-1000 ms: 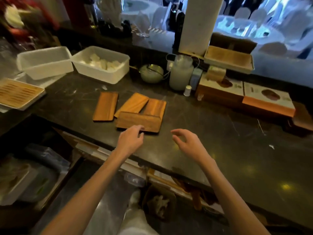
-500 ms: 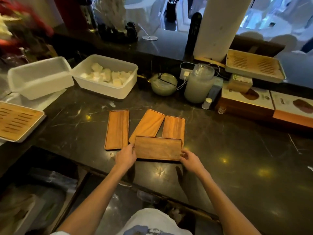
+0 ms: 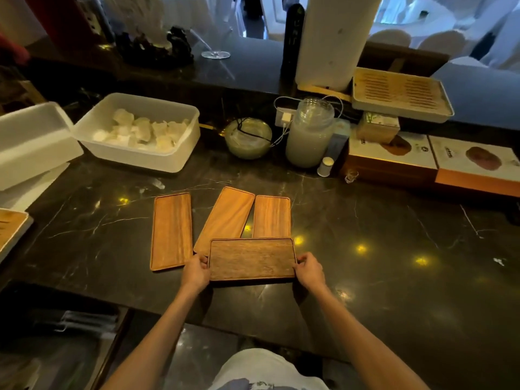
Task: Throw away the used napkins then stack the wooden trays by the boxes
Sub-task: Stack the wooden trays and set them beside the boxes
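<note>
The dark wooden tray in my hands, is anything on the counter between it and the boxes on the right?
Nothing visible blocks it. The dark wooden tray, gripped by the left hand and right hand, has bare counter toward the boxes; only a tiny glass stands at their near-left corner.

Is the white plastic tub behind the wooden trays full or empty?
Partly full: the white plastic tub holds pale crumpled pieces across its bottom.

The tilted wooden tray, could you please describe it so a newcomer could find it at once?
On the dark marble counter, four wooden trays lie ahead of the hands. It is the middle tray of the back three. Its neighbours lie straight; this one leans right.
</note>
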`<state>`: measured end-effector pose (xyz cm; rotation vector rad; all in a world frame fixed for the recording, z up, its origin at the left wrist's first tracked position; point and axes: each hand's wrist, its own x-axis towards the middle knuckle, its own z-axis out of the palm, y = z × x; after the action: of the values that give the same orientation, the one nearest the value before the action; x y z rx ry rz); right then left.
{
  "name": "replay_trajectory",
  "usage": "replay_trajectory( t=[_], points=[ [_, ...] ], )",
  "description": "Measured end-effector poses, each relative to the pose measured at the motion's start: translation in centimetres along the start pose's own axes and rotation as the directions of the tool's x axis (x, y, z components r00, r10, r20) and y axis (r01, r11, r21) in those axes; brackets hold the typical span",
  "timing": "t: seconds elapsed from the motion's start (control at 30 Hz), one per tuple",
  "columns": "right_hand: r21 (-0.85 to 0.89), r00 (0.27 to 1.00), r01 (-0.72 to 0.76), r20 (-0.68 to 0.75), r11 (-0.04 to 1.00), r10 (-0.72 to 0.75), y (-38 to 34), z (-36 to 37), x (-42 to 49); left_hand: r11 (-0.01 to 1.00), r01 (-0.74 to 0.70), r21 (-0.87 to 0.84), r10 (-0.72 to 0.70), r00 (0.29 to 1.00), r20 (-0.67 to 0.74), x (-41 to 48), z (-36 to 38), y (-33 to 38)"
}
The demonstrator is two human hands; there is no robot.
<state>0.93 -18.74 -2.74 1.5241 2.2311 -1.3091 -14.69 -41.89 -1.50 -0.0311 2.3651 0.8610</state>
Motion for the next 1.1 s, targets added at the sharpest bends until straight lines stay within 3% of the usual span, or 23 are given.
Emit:
replay_trajectory(
  t=[0.23,0.43,0.6,0.8,1.1],
  points=[
    [0.177,0.997,-0.07,-0.033,0.982,0.077,8.8,-8.3,-0.1,0.995,-0.094,0.043,0.093,0.995,0.034,-4.7,7.6,4.9],
    [0.253,0.971,-0.169,-0.121,0.953,0.204,20.6,-19.6,-1.4,0.981,-0.148,0.124,0.118,0.968,0.224,-11.6,20.3,10.4],
    [0.282,0.946,-0.208,-0.186,0.936,0.267,27.4,-25.7,-2.9,0.944,-0.262,0.203,0.196,0.935,0.297,-16.3,27.9,14.4],
    [0.292,0.945,-0.206,-0.189,0.934,0.268,30.5,-27.6,-3.4,0.919,-0.276,0.283,0.21,0.948,0.24,-18.5,31.8,15.4],
    [0.195,0.969,-0.106,-0.201,0.975,0.145,31.7,-26.6,-2.8,0.916,-0.322,0.24,0.279,0.94,0.198,-19.3,32.1,13.8]
  ],
)
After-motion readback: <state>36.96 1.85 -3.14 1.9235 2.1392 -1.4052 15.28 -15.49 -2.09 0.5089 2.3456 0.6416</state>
